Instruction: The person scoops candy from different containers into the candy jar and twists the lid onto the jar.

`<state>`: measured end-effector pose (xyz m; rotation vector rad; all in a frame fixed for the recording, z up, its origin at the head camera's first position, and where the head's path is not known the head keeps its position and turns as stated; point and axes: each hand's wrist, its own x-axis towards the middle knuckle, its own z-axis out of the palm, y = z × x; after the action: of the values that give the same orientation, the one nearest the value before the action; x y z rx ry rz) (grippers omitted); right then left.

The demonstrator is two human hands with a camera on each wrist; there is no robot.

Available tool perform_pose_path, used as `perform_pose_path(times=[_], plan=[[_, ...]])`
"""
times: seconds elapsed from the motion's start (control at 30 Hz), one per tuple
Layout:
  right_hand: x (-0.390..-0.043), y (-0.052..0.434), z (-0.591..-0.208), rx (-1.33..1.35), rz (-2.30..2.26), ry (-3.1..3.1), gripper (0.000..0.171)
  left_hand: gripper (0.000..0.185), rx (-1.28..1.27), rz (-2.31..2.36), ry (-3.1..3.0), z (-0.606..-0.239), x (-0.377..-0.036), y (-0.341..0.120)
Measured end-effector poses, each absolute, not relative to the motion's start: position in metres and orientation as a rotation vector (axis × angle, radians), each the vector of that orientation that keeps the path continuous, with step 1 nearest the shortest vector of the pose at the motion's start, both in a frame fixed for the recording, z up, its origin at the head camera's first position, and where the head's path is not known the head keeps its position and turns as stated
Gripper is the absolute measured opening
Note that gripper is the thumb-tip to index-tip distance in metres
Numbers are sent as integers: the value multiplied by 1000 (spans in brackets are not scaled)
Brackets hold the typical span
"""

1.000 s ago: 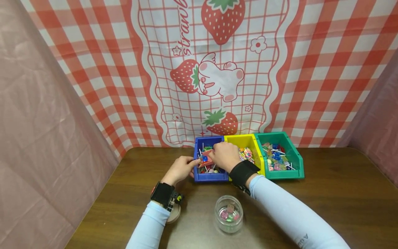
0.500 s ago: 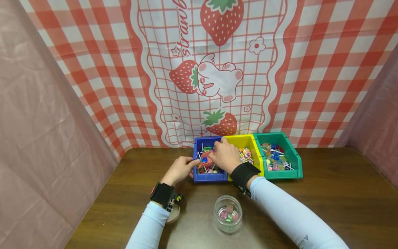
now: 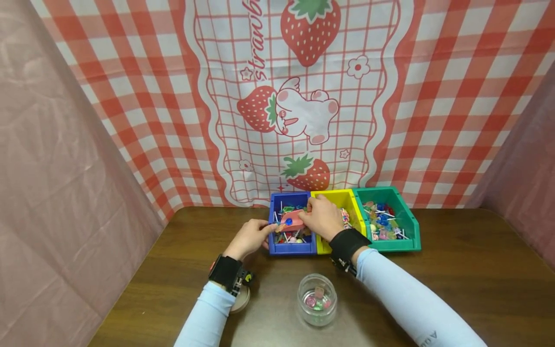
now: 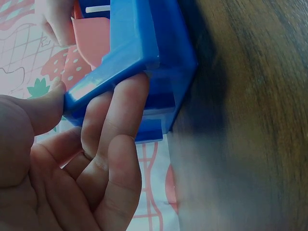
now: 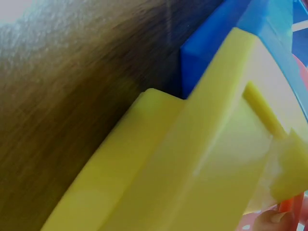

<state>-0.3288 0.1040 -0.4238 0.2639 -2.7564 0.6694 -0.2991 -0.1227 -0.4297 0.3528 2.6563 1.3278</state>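
- Below, my left-wrist view catches the left hand (image 4: 91, 185) pinching the blue bin (image 4: 132, 33), fingers (image 4: 127, 98) underneath.
- Only my head view shows blue candy (image 3: 289, 222) in the pink scoop (image 3: 297, 218) the right hand (image 3: 324, 218) grips.

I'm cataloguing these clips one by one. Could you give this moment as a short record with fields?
Left hand: grips rim of blue bin
Right hand: holds pink scoop in or over blue bin
Scoop load: blue candy visible
Bins alongside: yellow bin, green bin
Container: glass jar, upright on table, few candies inside
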Motion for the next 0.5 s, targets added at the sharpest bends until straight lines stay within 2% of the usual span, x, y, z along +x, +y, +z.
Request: perform_pose_path(times=[0.5], plan=[[-331,120,-432,245,936,-2701,27,44,355,1344,2644,-430,-299,-124]])
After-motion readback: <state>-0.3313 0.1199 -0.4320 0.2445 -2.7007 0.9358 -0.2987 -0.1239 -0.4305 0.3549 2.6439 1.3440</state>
